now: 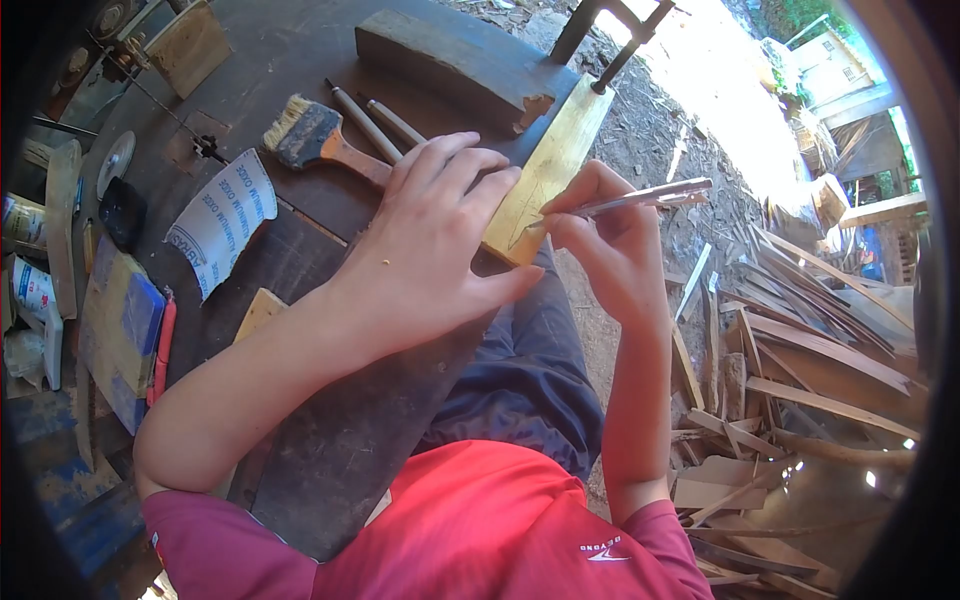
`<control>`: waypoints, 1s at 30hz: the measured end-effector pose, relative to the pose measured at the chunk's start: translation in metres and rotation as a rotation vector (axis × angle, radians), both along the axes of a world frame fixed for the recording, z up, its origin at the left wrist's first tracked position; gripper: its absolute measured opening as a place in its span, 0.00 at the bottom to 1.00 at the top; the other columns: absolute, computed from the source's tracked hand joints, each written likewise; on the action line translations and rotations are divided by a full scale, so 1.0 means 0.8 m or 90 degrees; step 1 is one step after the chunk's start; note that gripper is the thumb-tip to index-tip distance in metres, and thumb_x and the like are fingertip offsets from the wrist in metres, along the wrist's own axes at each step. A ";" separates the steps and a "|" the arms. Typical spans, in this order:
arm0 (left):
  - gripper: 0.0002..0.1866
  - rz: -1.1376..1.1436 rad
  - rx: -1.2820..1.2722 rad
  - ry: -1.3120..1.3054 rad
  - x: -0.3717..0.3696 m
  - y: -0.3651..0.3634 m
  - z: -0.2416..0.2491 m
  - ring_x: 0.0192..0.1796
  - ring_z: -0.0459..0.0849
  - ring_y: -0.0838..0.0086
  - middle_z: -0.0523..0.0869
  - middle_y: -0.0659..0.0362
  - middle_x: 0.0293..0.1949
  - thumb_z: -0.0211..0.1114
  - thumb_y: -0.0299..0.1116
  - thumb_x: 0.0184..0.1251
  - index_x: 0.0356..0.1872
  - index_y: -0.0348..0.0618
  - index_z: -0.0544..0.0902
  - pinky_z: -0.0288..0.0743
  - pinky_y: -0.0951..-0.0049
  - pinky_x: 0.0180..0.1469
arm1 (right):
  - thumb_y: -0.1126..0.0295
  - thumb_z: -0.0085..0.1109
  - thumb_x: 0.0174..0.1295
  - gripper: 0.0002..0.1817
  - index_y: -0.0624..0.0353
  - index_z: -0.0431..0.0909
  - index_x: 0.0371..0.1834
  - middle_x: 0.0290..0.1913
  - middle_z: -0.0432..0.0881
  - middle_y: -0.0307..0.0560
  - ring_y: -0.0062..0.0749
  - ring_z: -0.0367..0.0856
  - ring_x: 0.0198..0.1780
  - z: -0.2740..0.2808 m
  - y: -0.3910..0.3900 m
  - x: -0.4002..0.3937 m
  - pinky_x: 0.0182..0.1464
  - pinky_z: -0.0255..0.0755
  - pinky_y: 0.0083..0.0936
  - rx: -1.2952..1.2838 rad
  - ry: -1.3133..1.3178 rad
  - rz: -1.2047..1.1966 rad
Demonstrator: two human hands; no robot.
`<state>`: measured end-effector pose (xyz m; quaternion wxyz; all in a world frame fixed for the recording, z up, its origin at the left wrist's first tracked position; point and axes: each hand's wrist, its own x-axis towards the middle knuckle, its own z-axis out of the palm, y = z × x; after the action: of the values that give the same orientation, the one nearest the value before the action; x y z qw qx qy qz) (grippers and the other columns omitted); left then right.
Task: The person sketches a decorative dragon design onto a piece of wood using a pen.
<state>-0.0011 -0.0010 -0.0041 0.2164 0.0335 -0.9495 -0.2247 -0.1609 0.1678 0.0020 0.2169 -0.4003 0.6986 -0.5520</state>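
A pale strip of wood (567, 135) lies along the bench edge, with lines drawn near its close end. My right hand (618, 255) pinches a slim clear pen (655, 194), its tip down on the marked wood. My left hand (435, 215) rests beside the strip, fingers stretched and thumb apart, fingertips right at the wood's left side and thumb at its near end. A metal clamp (625, 28) presses on the far end of the strip. Past my left fingers lie a paintbrush (325, 142) and two pen-like sticks (365, 122).
On the dark bench (340, 395) are a thick wooden block (450, 62), a curled sandpaper sheet (226, 222) and a red pen (161, 345). Tools and a rod mechanism (160, 85) stand at left. Wood offcuts (800, 350) pile on the ground at right.
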 end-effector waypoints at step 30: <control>0.43 0.001 -0.004 -0.002 0.000 0.000 0.001 0.86 0.69 0.48 0.80 0.48 0.76 0.85 0.51 0.66 0.75 0.36 0.82 0.60 0.46 0.87 | 0.71 0.70 0.64 0.08 0.64 0.89 0.42 0.35 0.86 0.36 0.17 0.77 0.39 -0.002 -0.005 -0.011 0.44 0.72 0.24 -0.007 0.012 -0.022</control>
<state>-0.0009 -0.0009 -0.0032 0.2150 0.0339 -0.9505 -0.2217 -0.1701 0.1637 0.0002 0.1985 -0.3948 0.7043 -0.5556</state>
